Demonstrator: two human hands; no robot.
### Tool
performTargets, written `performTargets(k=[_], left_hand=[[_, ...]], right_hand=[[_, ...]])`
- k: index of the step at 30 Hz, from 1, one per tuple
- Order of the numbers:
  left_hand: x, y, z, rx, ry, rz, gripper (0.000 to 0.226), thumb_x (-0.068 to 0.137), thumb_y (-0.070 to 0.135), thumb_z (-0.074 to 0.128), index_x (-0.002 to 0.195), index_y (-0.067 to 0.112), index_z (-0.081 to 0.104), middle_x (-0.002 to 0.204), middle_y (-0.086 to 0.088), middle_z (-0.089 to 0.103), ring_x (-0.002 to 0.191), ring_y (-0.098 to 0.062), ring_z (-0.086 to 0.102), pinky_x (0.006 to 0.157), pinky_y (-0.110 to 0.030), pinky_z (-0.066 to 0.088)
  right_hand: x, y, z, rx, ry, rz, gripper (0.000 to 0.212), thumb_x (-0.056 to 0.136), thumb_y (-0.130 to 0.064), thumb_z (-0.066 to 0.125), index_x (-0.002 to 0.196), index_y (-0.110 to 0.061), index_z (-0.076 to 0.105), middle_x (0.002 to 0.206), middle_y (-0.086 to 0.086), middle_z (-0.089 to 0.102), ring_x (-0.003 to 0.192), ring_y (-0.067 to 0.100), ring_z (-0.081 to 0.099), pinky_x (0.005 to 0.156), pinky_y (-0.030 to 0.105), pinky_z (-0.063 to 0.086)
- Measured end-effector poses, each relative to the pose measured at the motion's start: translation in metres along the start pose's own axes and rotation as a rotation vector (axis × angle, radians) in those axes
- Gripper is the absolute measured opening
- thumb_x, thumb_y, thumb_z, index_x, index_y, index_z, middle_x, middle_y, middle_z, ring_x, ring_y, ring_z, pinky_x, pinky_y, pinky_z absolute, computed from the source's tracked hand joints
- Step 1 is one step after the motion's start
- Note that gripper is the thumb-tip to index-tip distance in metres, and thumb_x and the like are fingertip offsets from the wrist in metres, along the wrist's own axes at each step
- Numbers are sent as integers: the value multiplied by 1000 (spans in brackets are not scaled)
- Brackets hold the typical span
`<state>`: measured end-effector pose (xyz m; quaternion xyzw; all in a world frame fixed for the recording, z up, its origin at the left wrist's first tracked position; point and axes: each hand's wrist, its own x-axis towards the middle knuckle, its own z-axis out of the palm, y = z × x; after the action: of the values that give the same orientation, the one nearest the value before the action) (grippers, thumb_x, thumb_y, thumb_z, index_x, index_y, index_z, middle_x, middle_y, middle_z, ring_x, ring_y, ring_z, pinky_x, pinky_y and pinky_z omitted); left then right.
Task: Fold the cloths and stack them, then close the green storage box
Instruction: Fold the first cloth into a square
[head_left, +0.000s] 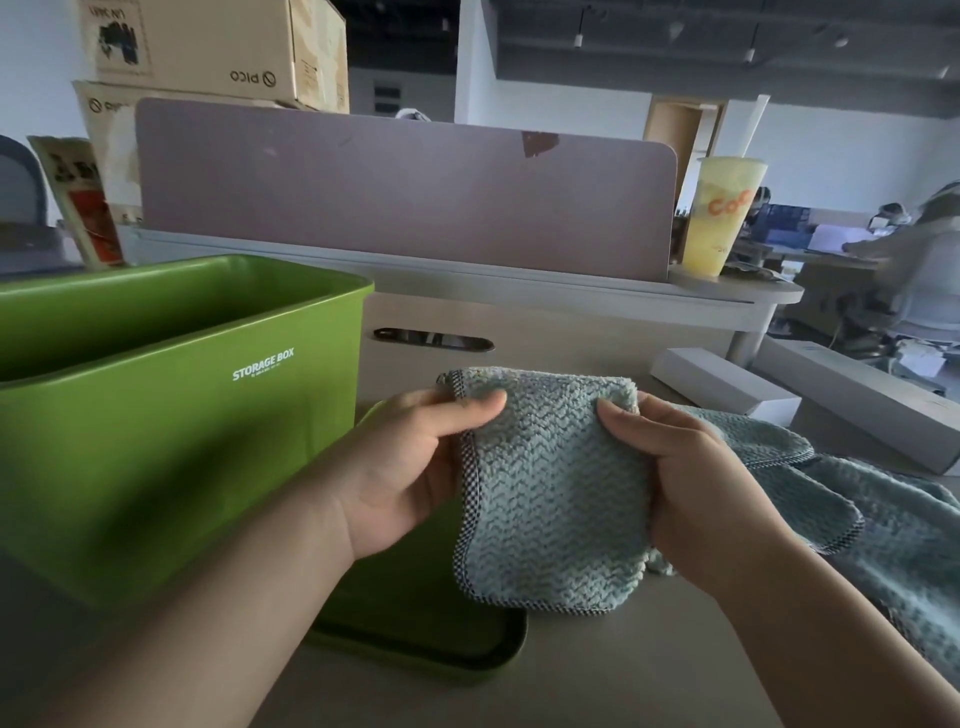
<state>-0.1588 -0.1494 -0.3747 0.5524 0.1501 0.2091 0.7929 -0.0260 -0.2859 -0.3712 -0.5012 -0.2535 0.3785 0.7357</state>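
While both the left hand (410, 467) and right hand (691, 478) pinch its top edges, a fluffy, ribbed blue cloth (550, 488) hangs folded above the tabletop (597, 670). More cloths (883, 519) lie right. The glossy green box (171, 415) stands open, lid (441, 644) beside it.

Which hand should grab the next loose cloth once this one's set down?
Right, probably. The right hand sits beside the loose cloths heaped on its side; the left hand is over by the green storage box. Both grip the folded cloth.
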Motion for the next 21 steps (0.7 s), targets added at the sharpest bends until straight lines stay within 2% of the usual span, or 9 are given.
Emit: performTargets(k=[3, 6, 8, 10, 15, 18, 21], left_hand=[[2, -2, 2, 10, 130, 123, 37, 76, 4, 64, 113, 6, 66, 102, -9, 74, 88, -20, 71, 71, -25, 57], [3, -1, 5, -2, 242, 258, 47, 78, -2, 65, 121, 17, 60, 98, -8, 76, 90, -20, 72, 78, -28, 56], [4, -3, 4, 30, 329, 322, 52, 78, 0, 68, 124, 23, 56, 96, -10, 75, 92, -22, 72, 87, -35, 55], [4, -4, 3, 107, 375, 369, 49, 80, 6, 70, 120, 30, 57, 92, -12, 75, 91, -23, 71, 92, -41, 52], [2, -5, 4, 251, 295, 427, 21, 83, 23, 70, 102, 31, 68, 78, -6, 69, 78, -16, 63, 82, -36, 47], [0, -5, 2, 353, 216, 406, 34, 68, 34, 76, 102, 35, 69, 87, -5, 70, 88, -19, 66, 90, -37, 47], [-1, -5, 0, 411, 193, 440, 41, 68, 23, 82, 105, 33, 67, 92, -4, 75, 92, -21, 70, 93, -39, 52]], right_hand=[[-1, 0, 1, 18, 42, -31, 49, 65, -6, 66, 113, 3, 62, 93, 16, 69, 70, 22, 67, 59, 31, 58], [-4, -1, 6, -1, 69, -80, 43, 71, 4, 63, 112, -9, 66, 96, 16, 72, 71, 23, 70, 58, 32, 58], [-4, -1, 7, -24, 83, -122, 46, 79, 11, 57, 110, -21, 67, 85, 7, 74, 66, 18, 71, 54, 29, 57], [-6, -1, 9, -57, 66, -141, 48, 83, 11, 53, 106, -27, 69, 75, 1, 74, 63, 15, 69, 52, 26, 55], [-8, -1, 10, -71, 82, -182, 31, 84, 7, 52, 90, -13, 75, 70, 6, 68, 59, 15, 64, 56, 25, 55], [-6, -3, 8, -64, 118, -236, 29, 85, 5, 53, 93, -12, 75, 74, 7, 69, 67, 17, 63, 66, 28, 54], [-6, -5, 5, -66, 112, -290, 30, 83, 7, 53, 96, -12, 73, 76, 6, 68, 70, 16, 64, 67, 25, 54]])
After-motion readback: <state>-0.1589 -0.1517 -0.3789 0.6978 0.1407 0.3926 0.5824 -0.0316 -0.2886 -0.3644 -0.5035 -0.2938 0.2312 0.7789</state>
